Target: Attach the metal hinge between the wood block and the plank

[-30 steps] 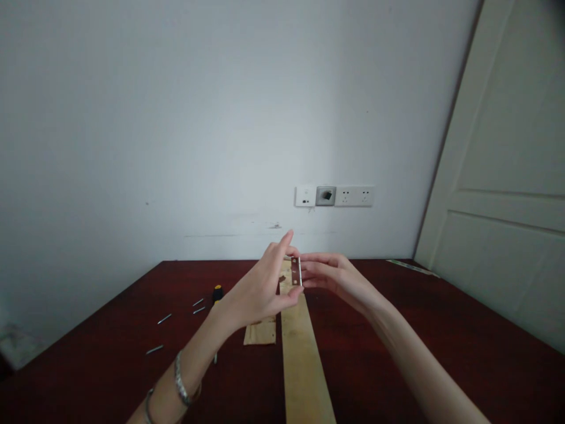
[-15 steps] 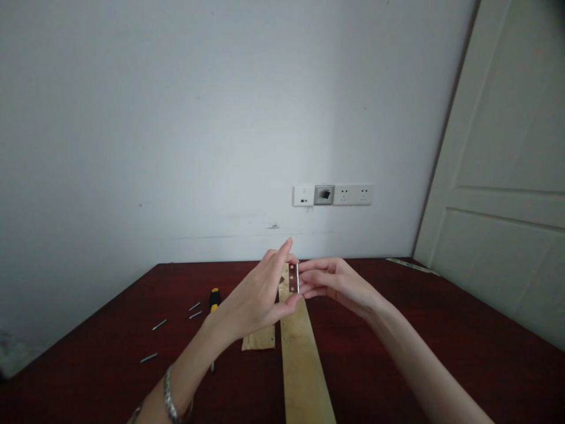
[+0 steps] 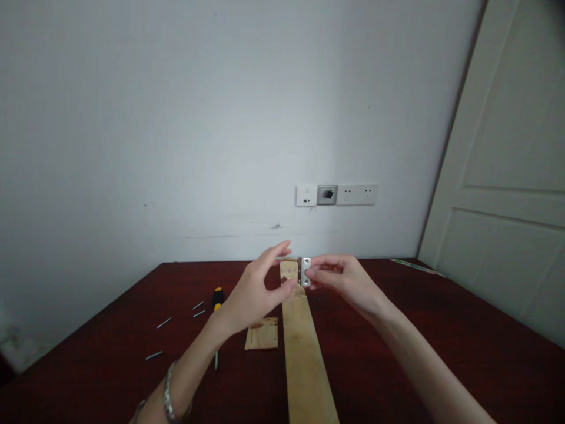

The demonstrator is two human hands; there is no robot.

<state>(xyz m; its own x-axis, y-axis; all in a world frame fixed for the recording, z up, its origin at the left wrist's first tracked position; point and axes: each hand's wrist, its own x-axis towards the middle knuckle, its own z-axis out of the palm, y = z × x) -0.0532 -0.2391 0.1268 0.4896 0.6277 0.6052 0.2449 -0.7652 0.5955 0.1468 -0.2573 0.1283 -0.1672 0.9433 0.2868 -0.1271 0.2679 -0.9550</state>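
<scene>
My right hand (image 3: 348, 281) pinches a small silver hinge (image 3: 304, 272) by its right leaf, holding it in the air above the far end of a long pale wooden plank (image 3: 304, 365). The hinge's leaves are spread apart. My left hand (image 3: 258, 288) is just left of the hinge, thumb and forefinger curved and apart, not gripping it. A thin grey sliver shows near its fingertips; I cannot make out what it is. There is a metal bracelet on my left wrist.
The plank lies lengthwise on a dark red table (image 3: 397, 353). A small wooden offcut (image 3: 262, 334) lies left of it. Further left are a yellow-and-black screwdriver (image 3: 217, 295) and several loose screws (image 3: 163, 323). Wall sockets (image 3: 335, 195) are behind; a door (image 3: 507, 176) is at right.
My left hand has let go of the hinge, which both hands held before. My right hand has carried it slightly right, and its leaves have spread.
</scene>
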